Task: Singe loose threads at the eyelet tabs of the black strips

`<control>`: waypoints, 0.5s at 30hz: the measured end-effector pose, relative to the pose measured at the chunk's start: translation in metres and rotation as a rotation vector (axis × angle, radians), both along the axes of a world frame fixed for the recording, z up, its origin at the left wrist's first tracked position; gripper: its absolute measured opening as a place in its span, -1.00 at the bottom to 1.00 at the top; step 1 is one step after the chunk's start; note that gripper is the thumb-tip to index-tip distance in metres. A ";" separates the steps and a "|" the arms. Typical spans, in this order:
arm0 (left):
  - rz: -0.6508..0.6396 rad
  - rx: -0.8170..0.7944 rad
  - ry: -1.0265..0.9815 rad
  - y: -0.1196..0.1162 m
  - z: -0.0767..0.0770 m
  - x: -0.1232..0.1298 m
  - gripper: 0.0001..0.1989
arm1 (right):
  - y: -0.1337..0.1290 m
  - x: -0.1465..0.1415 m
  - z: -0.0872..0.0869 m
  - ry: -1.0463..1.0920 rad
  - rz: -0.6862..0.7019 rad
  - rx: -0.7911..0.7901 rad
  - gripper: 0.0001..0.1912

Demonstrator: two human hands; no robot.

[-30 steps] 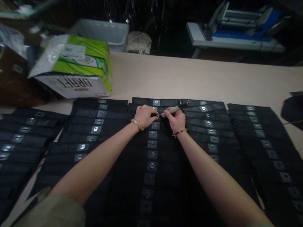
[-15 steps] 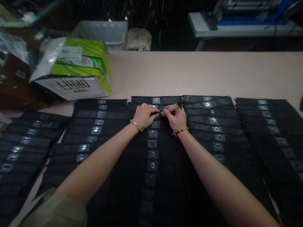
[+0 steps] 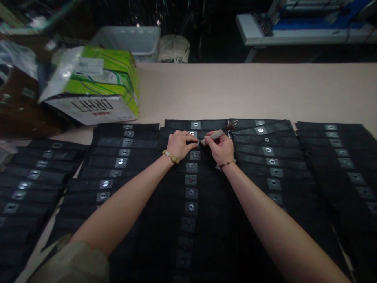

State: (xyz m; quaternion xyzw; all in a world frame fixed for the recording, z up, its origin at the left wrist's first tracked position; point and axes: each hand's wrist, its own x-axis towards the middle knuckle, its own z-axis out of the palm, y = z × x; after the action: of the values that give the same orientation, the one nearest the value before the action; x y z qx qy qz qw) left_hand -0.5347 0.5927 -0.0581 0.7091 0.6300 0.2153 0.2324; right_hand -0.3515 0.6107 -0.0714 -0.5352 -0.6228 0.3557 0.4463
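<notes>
My left hand (image 3: 179, 144) rests on the middle column of overlapping black fabric-like pieces (image 3: 165, 184), wearing a beaded bracelet. Its thumb and index fingertip come together around a small shiny metal disc; exactly what they pinch is too small to make out. Close by on the right, my right hand (image 3: 220, 147) grips a slim tool (image 3: 216, 135) with a pale wrapped handle. The tool's dark, metal-pronged end points up and right, while its other end reaches toward the disc by my left fingertips. Clear patches with round metal discs (image 3: 191, 207) run down the pieces.
More overlapping rows of black pieces (image 3: 132, 161) lie left and right on the pale table (image 3: 235, 90). A green and white carton (image 3: 106, 86) stands back left beside a brown plastic-wrapped bundle (image 3: 26, 106). Beyond the table are a grey bin (image 3: 129, 39), a tied cloth bundle (image 3: 174, 49) and a blue machine (image 3: 318, 19).
The view has shifted slightly. Both hands stay at the same disc, and the tool's near end is still beside my left fingertips, with only a tiny movement of the fingers.
</notes>
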 end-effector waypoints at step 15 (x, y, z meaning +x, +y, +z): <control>-0.002 -0.002 -0.043 0.003 -0.003 -0.003 -0.85 | -0.001 -0.001 0.005 -0.122 0.126 0.017 -0.73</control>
State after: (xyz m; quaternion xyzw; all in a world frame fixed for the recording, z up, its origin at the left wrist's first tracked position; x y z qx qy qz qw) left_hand -0.5374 0.5958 -0.0614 0.7047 0.6242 0.2295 0.2470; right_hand -0.3529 0.6096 -0.0664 -0.5120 -0.6841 0.3445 0.3889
